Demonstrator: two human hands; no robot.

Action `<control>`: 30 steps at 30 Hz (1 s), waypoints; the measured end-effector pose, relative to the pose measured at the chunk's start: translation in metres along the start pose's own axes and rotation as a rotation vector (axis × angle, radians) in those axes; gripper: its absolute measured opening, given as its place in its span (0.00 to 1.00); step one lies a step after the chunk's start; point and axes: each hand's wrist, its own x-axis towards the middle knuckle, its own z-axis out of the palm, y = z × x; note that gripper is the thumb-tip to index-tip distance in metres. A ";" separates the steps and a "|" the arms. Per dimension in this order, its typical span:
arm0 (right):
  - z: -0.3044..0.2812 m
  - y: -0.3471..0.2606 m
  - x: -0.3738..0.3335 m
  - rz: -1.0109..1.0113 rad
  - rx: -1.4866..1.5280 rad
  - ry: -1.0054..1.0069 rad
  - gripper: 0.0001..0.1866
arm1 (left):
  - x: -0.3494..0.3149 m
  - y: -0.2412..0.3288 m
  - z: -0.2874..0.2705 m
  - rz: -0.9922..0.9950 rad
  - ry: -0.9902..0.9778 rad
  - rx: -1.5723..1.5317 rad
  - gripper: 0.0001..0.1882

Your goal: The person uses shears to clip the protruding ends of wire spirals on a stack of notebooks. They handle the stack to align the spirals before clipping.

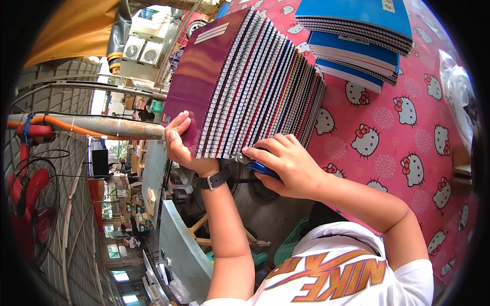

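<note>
By bent fingers of the right hand [292,167], a blue-handled tool [264,170] is held, tip and long axis slanted up-left; beyond these fingertips, spiral notebooks [260,92] are stacked. The left hand [185,150] is loosely opened.

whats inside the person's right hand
The right hand holds blue-handled pliers: part of the blue grip and some of the metal head show; the hand covers the rest, so that cannot be seen.
</note>
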 end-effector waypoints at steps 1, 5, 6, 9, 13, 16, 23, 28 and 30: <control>0.001 0.000 0.000 -0.011 -0.028 -0.029 0.29 | 0.000 0.000 -0.001 -0.016 -0.008 -0.018 0.24; 0.004 0.004 -0.001 -0.044 -0.087 -0.046 0.26 | 0.000 0.000 -0.002 -0.017 -0.036 -0.042 0.25; 0.006 0.003 0.000 0.131 0.339 -0.086 0.22 | 0.000 -0.001 -0.003 -0.020 -0.035 -0.040 0.25; -0.001 0.013 0.007 0.739 1.295 -0.431 0.15 | 0.000 -0.003 -0.002 0.000 -0.008 -0.017 0.24; 0.004 0.012 0.000 0.709 1.389 -0.401 0.17 | 0.001 -0.005 -0.004 0.026 -0.014 -0.030 0.25; -0.004 0.005 -0.002 0.377 0.673 -0.247 0.23 | 0.001 -0.004 -0.003 0.026 -0.022 0.007 0.25; -0.001 0.010 -0.003 -0.057 0.006 -0.023 0.23 | 0.001 0.000 0.000 0.000 -0.011 -0.045 0.25; -0.002 0.031 0.005 0.904 1.746 -0.532 0.12 | 0.001 -0.003 -0.001 0.038 -0.013 0.012 0.25; -0.002 0.019 0.001 0.928 1.683 -0.477 0.13 | 0.000 -0.003 -0.002 0.024 -0.003 -0.008 0.25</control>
